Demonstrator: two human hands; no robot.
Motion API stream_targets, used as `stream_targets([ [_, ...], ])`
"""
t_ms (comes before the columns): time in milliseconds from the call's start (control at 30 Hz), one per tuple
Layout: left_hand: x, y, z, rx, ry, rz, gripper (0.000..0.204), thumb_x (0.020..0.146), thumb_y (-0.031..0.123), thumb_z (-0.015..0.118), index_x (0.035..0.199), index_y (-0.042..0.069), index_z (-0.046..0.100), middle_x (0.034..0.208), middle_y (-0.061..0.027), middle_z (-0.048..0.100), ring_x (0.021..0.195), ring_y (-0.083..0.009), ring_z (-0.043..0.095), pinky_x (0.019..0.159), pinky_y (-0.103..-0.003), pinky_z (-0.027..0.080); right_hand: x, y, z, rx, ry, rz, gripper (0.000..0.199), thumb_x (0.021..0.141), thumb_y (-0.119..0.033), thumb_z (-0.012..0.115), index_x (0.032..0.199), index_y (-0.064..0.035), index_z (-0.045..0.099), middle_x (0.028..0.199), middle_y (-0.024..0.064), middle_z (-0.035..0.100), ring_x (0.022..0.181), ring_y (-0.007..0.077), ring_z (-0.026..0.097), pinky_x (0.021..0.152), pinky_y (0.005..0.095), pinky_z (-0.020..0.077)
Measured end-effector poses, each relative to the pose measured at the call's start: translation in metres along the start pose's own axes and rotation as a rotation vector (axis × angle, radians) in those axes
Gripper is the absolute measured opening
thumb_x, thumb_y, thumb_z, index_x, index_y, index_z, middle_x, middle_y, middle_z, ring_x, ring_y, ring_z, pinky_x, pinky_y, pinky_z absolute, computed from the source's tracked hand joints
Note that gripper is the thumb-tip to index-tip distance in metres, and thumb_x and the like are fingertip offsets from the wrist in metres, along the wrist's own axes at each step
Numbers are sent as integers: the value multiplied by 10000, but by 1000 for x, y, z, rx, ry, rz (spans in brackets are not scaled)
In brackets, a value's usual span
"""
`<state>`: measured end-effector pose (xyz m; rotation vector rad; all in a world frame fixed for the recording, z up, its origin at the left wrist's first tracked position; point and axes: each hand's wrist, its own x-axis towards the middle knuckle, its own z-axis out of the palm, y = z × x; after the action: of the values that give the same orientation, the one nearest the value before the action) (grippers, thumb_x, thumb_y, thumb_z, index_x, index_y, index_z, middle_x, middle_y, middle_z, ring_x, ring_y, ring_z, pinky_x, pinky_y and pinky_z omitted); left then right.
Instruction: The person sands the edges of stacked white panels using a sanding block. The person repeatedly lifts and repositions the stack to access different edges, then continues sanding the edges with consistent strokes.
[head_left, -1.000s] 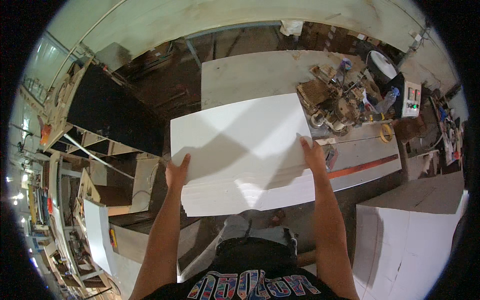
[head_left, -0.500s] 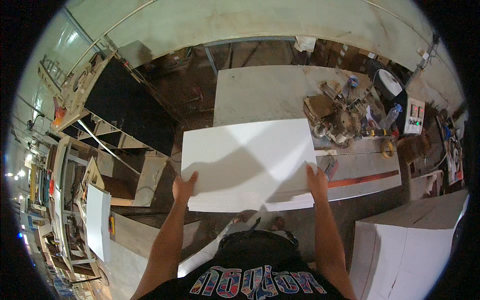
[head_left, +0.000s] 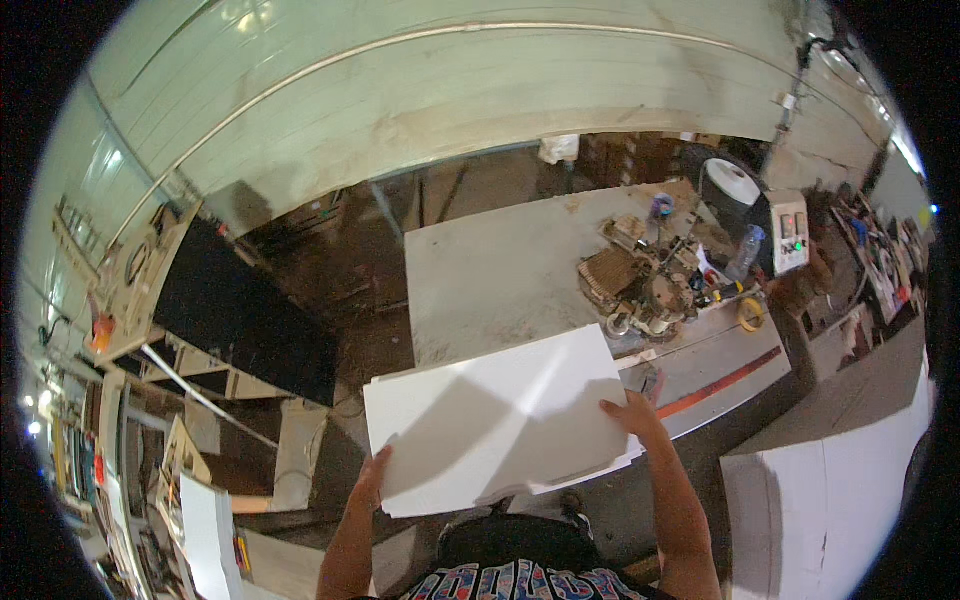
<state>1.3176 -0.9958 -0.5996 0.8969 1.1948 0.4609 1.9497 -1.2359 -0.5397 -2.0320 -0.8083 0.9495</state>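
Two hands grip the stacked white panels [head_left: 500,425] at the tabletop's [head_left: 500,270] near edge, left hand [head_left: 372,480], right hand [head_left: 630,412]; keep your hold level so the sheets don't fan.

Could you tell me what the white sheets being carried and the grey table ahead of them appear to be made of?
The white sheets, gripped by the left hand and right hand, look like thin rigid board with a matte finish: flat, unbent, layered edges; foam board or laminated panel, I cannot tell which. The table top looks like dull, scuffed grey board or metal, with a red strip along its edge.
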Motion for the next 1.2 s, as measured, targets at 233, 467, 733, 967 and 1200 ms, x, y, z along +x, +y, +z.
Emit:
stream_targets([
  [233,-5,26,13,-313,-167,-96,875,1111,603,781,1754,59,545,1610,-185,708,1431,-365,703,1210,-576,573,25,15,32,76,97,-5,621,1003,-474,953,1403,-15,835,1249,177,890,1102,319,859,1004,484,678],
  [467,-104,92,-15,-272,93,4,836,1106,523,775,1752,48,537,1615,-213,699,1458,-410,671,1279,-595,507,-6,-38,56,182,-69,84,814,943,-687,939,1426,-41,827,1231,200,891,1138,385,862,1043,525,667],
  [733,-260,303,65,397,322,262,691,1001,507,805,1484,15,752,1291,-182,801,1179,-336,765,1023,-530,602,-36,-80,137,-206,98,-410,777,1241,-621,507,1853,-150,413,1899,299,370,1743,575,321,1414,677,279],
  [967,-318,380,266,630,308,359,853,1006,291,924,1675,-63,531,1424,-235,762,1234,-337,791,1076,-462,652,-61,-87,113,93,-142,-647,736,1268,-607,429,1896,-230,351,1978,224,248,1784,608,212,1436,722,187],
  [1200,-363,408,352,650,94,403,844,1031,425,913,1650,-25,556,1420,-207,768,1282,-290,764,1103,-455,620,-177,-140,15,214,-350,-950,1039,1065,-622,806,1867,-113,385,1973,252,234,1812,518,213,1472,632,212],
])
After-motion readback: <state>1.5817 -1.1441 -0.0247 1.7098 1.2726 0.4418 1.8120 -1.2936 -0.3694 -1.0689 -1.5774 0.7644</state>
